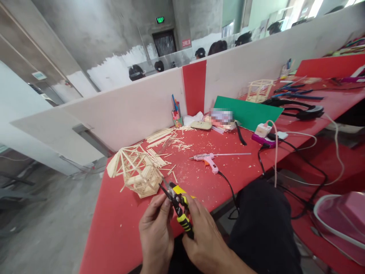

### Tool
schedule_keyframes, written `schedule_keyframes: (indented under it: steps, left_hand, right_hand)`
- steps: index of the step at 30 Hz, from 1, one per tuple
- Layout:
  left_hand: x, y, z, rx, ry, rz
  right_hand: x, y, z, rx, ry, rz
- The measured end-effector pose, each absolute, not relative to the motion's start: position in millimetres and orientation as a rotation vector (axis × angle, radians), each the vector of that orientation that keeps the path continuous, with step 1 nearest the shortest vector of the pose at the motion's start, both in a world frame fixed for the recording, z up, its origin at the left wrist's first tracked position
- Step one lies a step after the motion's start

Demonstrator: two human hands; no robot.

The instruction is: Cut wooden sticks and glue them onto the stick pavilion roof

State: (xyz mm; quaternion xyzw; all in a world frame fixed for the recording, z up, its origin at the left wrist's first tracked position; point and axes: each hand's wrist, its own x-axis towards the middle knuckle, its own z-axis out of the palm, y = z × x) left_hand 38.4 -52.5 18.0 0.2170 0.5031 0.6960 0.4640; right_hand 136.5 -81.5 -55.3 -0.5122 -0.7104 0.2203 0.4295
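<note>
Well, cup (178, 122) holds pens (175, 103); right hand (204, 230) curled round snips (177, 203); left hand (156, 228) pinched, contents unclear.

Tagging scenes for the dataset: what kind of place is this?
Probably a shared craft workshop or training room: a long red table with a pink glue gun and a stick-built model, other people's heads beyond the white partition, and a green exit sign.

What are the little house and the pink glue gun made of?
The little house looks like pale, unpainted wood: thin, straight sticks show all over it. The glue gun seems to be smooth pink plastic, judging by its even colour, though its tip is too small to tell.
</note>
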Motion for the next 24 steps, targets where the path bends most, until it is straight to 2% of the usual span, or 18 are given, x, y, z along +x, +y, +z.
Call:
schedule_keyframes:
  steps: [6,15,24]
  left_hand:
    - [24.3,-67.0,23.8,0.513,1.301,1.682]
    - [8.2,-71.8,24.2,0.407,1.296,1.773]
    - [1.4,-73.9,11.8,0.433,1.277,1.828]
  right_hand:
    - [114.4,-87.3,-56.6,-1.161,-1.636,0.848]
    - [112.5,-91.0,-55.0,-1.306,-1.916,0.84]
    - [106.7,-97.4,-58.2,-1.309,-1.948,0.849]
